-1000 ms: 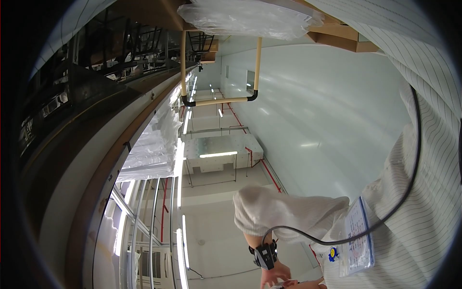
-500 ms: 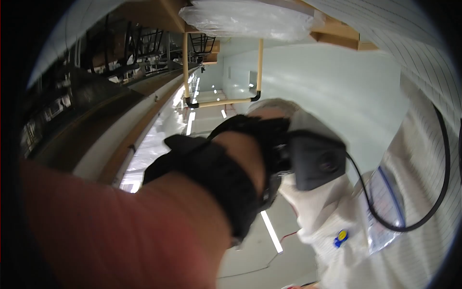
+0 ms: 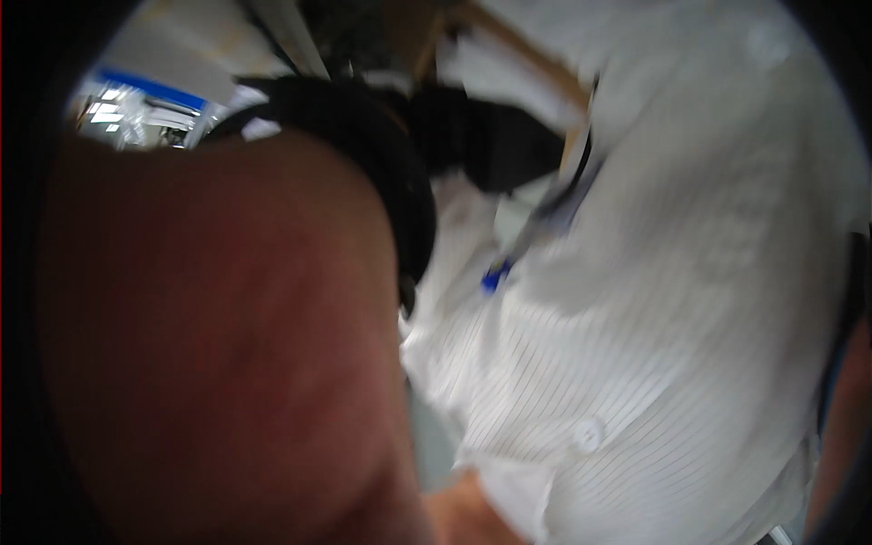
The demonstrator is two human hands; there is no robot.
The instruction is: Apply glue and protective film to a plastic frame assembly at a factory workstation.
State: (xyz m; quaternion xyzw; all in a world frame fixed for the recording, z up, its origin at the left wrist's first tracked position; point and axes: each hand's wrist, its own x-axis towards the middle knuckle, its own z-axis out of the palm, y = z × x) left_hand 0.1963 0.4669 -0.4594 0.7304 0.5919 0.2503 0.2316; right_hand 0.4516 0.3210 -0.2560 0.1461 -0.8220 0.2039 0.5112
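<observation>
Hand [image 3: 227, 363] fills the near view at picture left — left or right, I cannot tell; fingers out of sight, so spread and grip go unconfirmed. Since half a second ago my view has swung off the ceiling lights onto a striped white coat [image 3: 636, 318] — no handling verifiable. Wrist points upper-middle, ringed by a black strap [image 3: 413, 200], black device [image 3: 509, 141] just beyond.

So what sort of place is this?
Perhaps an indoor workplace such as a factory floor, though blur leaves it unsure: a white pinstriped garment like a work coat, plus bright patches like lights below a blue strip, upper left.
</observation>
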